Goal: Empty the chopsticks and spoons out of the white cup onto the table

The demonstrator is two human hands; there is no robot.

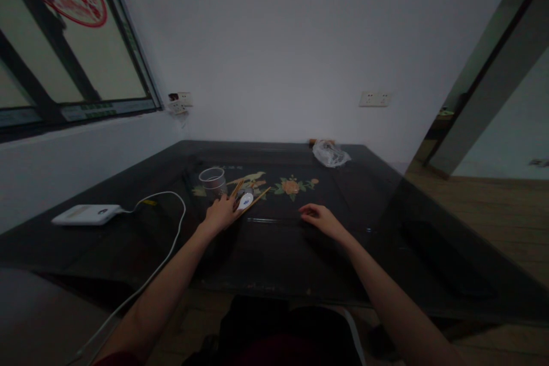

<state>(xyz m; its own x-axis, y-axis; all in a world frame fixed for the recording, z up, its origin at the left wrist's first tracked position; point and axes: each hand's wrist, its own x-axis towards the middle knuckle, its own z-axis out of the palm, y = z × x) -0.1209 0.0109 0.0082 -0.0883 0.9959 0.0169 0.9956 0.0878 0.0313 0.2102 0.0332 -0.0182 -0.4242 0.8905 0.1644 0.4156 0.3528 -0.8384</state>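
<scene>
Over on the left part of the dark table, my left hand [221,213] is closed around wooden chopsticks [259,197] that stick out past its fingers. A white spoon [246,201] with a blue mark lies between the chopsticks, its handle end at my fingertips; whether the fingers grip it too is hidden. Just beyond this hand stands a clear plastic cup [213,180]. My right hand [319,218] hovers over or rests on the table to the right, its fingers loosely bent and apart, holding nothing.
A white power bank-like device [88,215] with a white cable [180,223] lies at the left. A crumpled clear plastic bag [330,154] is at the back edge near the wall. On the right lies a long dark object [446,260]. The table [274,257] has a flower-and-bird picture.
</scene>
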